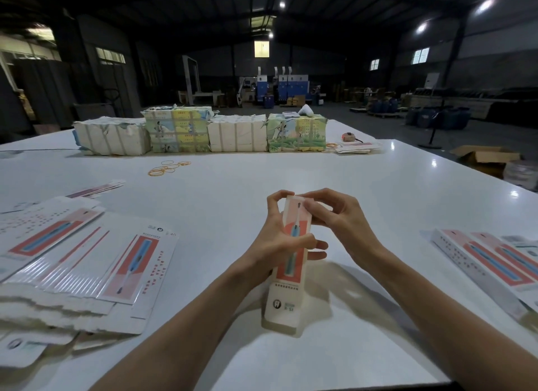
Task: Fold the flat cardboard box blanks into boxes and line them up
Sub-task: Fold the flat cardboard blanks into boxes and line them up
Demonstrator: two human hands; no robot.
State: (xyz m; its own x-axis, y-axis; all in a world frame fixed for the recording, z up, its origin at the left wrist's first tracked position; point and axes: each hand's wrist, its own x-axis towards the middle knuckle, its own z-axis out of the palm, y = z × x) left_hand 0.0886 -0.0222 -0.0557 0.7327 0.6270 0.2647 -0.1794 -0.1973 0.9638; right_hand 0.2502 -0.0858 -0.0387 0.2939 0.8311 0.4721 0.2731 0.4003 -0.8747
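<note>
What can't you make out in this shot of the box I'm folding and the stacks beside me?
Head view:
- Top flap of the box: covered by the fingers of the left hand and right hand.
- Print on the flat blanks: too small, blurred.
- Row of finished boxes: cut off by the right edge.
- Inside the wrapped bundles: hidden by wrapping.

I have one view only: a wide-angle head camera above the near edge of the counter [233,184], facing forward and down. It sits close over the left hand [276,242], the right hand [346,216] and the box [286,300] they grip. The counter's far edge and the hall [378,56] beyond fill the upper half.
</note>
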